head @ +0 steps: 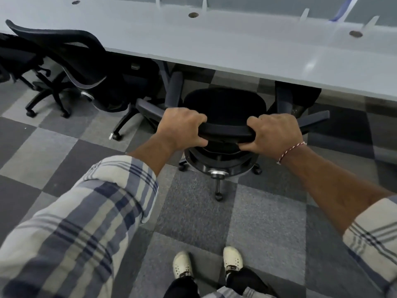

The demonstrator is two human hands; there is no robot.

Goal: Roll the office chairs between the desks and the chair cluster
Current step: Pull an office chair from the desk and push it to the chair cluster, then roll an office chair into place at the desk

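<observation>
A black office chair (223,104) stands in front of me, its seat partly under the long grey desk (214,46). My left hand (182,130) grips the left end of the chair's backrest top edge. My right hand (275,134) grips the right end of the same edge, fingers curled underneath. The chair's armrests reach under the desk edge. Its wheeled base and gas cylinder show below the backrest.
A second black mesh chair (71,61) leans at the desk to the left, and a third chair (17,57) sits at the far left edge. Checkered grey carpet tiles (193,222) cover the floor. My feet in white shoes (232,261) stand behind the chair.
</observation>
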